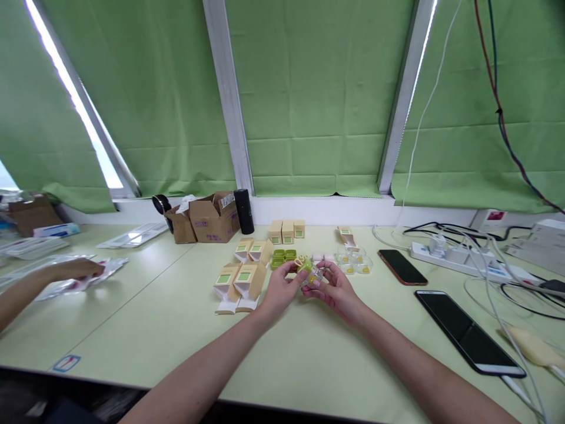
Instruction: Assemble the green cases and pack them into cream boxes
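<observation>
Near the middle of the table my left hand (285, 287) pinches a small green cap (304, 264) with a pale yellow loop on it. My right hand (336, 292) grips a small clear plastic cup (314, 275) right against the cap; whether the two are joined I cannot tell. Just behind my hands sit several green square pieces (283, 257) and some pale pink pieces (322, 257), partly hidden by my fingers. To their right stand several clear cups (354, 262) with yellow marks. Left of my hands are several opened small cartons (249, 279) with green labels.
Small closed cartons (286, 231) and one opened carton (348, 237) stand farther back. Brown cardboard boxes (214, 219) and a black cylinder (243, 211) are by the wall. Phones (470, 333), a power strip (468, 261) and cables lie right. Another person's hand (77, 269) touches plastic bags (88, 281) at left.
</observation>
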A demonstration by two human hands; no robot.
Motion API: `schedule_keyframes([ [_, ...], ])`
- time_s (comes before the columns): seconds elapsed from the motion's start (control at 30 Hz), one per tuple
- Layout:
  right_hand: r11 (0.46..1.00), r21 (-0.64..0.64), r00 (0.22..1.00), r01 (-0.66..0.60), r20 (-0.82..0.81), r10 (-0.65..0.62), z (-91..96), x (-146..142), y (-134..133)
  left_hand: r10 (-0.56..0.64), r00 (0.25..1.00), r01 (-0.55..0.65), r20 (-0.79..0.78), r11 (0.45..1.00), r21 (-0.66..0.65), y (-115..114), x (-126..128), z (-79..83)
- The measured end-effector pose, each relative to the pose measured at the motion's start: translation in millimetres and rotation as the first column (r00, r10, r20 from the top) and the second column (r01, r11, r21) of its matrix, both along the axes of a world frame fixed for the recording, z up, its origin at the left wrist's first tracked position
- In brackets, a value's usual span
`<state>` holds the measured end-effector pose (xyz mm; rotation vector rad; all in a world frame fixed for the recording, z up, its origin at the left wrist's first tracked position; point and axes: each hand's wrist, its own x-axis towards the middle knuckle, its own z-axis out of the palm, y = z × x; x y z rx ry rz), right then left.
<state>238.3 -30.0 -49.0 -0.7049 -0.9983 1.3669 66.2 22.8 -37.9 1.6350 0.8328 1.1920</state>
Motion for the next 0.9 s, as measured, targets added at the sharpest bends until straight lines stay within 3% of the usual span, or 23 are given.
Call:
schedule_keyframes([
  [0.13,0.999,0.019,0.996,0.033,0.086,-0.035,-6.3,1,4,-0.017,1.000,0.017,-0.005,1.000,-0.012,1,-1,-2.3],
  [0.37,0.977,0.159,0.951,0.144,0.251,-0.181,-13.8,4,12,-0.030,0.999,0.030,-0.026,1.000,-0.007,-1,-1,1.6],
  [0.57,0.969,0.160,0.931,0.190,0.283,-0.229,-11.2,3,8,-0.037,0.997,0.037,-0.066,0.999,-0.004,-3,-2,6.1],
  [0.9,0.968,0.197,0.951,0.154,0.237,-0.200,-0.8,-1,1,-0.026,0.997,0.031,-0.071,0.997,0.073,-4,-5,1.4],
])
